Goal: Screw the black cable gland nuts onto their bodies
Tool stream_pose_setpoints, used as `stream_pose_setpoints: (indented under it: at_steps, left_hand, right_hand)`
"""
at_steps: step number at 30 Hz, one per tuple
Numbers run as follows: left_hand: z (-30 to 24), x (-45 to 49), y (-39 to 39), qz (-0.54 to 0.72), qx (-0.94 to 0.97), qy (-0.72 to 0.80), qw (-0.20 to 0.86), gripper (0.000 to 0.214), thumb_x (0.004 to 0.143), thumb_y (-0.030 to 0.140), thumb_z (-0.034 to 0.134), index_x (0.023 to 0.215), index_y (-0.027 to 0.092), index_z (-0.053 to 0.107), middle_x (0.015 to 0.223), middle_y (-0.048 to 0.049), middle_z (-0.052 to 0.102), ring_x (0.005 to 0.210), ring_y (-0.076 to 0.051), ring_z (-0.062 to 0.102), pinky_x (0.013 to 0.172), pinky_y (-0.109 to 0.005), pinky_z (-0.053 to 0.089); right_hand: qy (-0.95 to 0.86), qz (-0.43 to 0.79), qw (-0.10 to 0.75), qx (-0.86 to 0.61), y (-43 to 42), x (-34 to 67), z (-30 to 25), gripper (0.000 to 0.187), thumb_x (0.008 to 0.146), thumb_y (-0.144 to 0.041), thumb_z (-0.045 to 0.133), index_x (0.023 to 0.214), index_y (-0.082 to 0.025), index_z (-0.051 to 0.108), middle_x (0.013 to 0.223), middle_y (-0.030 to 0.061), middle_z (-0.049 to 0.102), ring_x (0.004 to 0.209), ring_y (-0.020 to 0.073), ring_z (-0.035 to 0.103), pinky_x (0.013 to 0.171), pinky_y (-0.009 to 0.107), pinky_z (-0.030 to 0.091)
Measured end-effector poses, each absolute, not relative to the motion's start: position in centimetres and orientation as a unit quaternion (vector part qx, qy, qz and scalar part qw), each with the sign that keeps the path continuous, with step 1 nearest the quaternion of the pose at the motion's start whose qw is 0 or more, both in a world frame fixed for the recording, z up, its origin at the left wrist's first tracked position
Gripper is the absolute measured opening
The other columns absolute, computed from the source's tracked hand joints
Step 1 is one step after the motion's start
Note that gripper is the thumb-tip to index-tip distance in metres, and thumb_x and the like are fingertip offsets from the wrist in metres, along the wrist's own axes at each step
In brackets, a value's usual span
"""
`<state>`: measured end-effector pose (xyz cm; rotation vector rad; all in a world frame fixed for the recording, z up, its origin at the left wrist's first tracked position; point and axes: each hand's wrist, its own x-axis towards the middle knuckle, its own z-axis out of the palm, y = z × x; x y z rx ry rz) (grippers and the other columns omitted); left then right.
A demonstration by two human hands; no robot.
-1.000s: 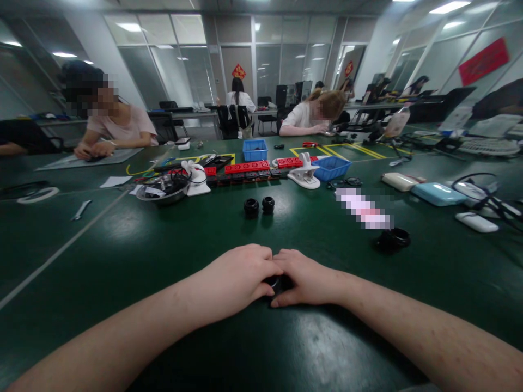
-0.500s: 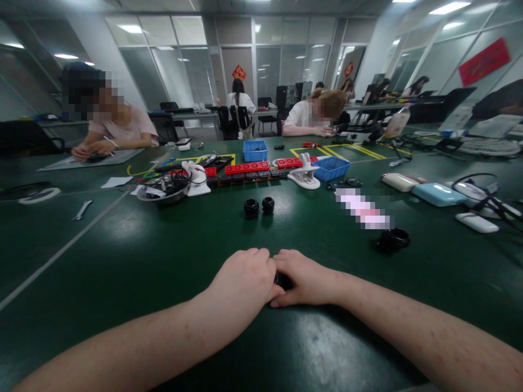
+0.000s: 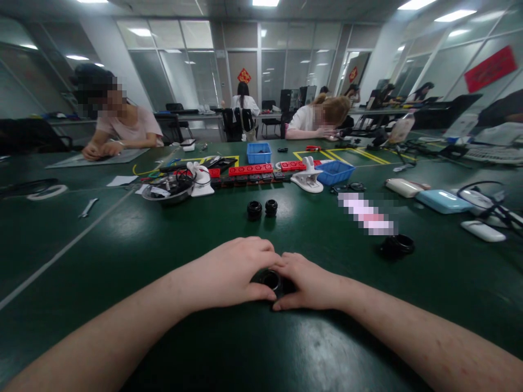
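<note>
A small black round fitting (image 3: 271, 280) sits on the green table (image 3: 122, 256) just in front of me, and both hands close round it. My left hand (image 3: 232, 269) grips it from the left with curled fingers. My right hand (image 3: 306, 280) pinches it from the right, its thumb under the part. The open ring of the fitting shows between the two thumbs. Two more black fittings (image 3: 261, 209) stand side by side farther out. A black ring (image 3: 396, 245) lies to the right.
Red and black blocks (image 3: 251, 173), white clamps (image 3: 308, 177), blue bins (image 3: 258, 153), a bowl of parts (image 3: 167, 189) and a wrench (image 3: 87, 207) lie farther back. Cases and cables (image 3: 469, 204) crowd the right. Other people sit working at the far side.
My left hand has rolled back a little, so the fitting's open ring now shows between the hands. The view has shifted slightly downward.
</note>
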<state>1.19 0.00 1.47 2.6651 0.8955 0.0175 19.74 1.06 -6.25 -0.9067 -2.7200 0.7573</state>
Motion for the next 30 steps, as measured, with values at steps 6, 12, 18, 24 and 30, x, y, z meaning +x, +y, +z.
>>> stream_pose_setpoints:
  at_steps: [6, 12, 18, 24, 30]
  left_hand:
    - [1.1, 1.2, 0.6, -0.013, 0.943, 0.25, 0.217, 0.032, 0.079, 0.011, 0.059, 0.107, 0.027, 0.06, 0.11, -0.0004, 0.058, 0.103, -0.015, 0.052, 0.089, -0.025, 0.037]
    - [0.7, 2.1, 0.0, -0.014, 0.934, 0.291, 0.205, 0.029, 0.077, 0.018, 0.062, 0.105, 0.026, 0.06, 0.095, -0.0006, 0.058, 0.089, -0.016, 0.054, 0.076, -0.025, 0.041]
    - [0.6, 2.3, -0.3, -0.035, 0.929, 0.33, 0.16, 0.028, 0.076, 0.023, 0.064, 0.103, 0.023, 0.061, 0.09, -0.0018, 0.059, 0.084, -0.019, 0.056, 0.07, -0.028, 0.042]
    - [0.2, 3.2, -0.7, -0.064, 0.915, 0.391, 0.072, 0.028, 0.073, 0.039, 0.065, 0.086, 0.015, 0.064, 0.082, -0.0051, 0.06, 0.074, -0.022, 0.058, 0.063, -0.031, 0.043]
    - [0.0, 4.5, -1.7, -0.095, 0.889, 0.449, 0.01, 0.039, 0.075, 0.046, 0.06, 0.084, 0.008, 0.064, 0.079, -0.0114, 0.063, 0.077, -0.028, 0.06, 0.068, -0.037, 0.045]
  right_hand:
    - [-0.92, 0.25, 0.088, -0.29, 1.2, 19.8, -6.4, 0.039, 0.066, -0.039, 0.07, 0.099, -0.019, 0.059, 0.093, 0.004, 0.06, 0.087, 0.0195, 0.052, 0.079, 0.034, 0.036]
    - [-0.918, 0.251, 0.087, -0.294, 1.2, 19.7, -6.4, 0.039, 0.064, -0.037, 0.072, 0.097, -0.02, 0.061, 0.092, 0.0036, 0.06, 0.087, 0.0192, 0.052, 0.077, 0.032, 0.036]
    - [-0.918, 0.248, 0.077, -0.301, 1.2, 19.6, -6.2, 0.043, 0.064, -0.037, 0.072, 0.1, -0.019, 0.059, 0.089, 0.0038, 0.06, 0.084, 0.0186, 0.051, 0.076, 0.031, 0.036]
    - [-0.92, 0.242, 0.087, -0.296, 1.2, 19.7, -6.5, 0.046, 0.066, -0.041, 0.07, 0.103, -0.018, 0.057, 0.088, 0.0044, 0.059, 0.08, 0.0178, 0.05, 0.073, 0.03, 0.036]
    - [-0.923, 0.227, 0.083, -0.3, 1.2, 19.6, -6.5, 0.036, 0.064, -0.041, 0.07, 0.087, -0.014, 0.059, 0.081, 0.0039, 0.058, 0.076, 0.0166, 0.05, 0.07, 0.029, 0.037]
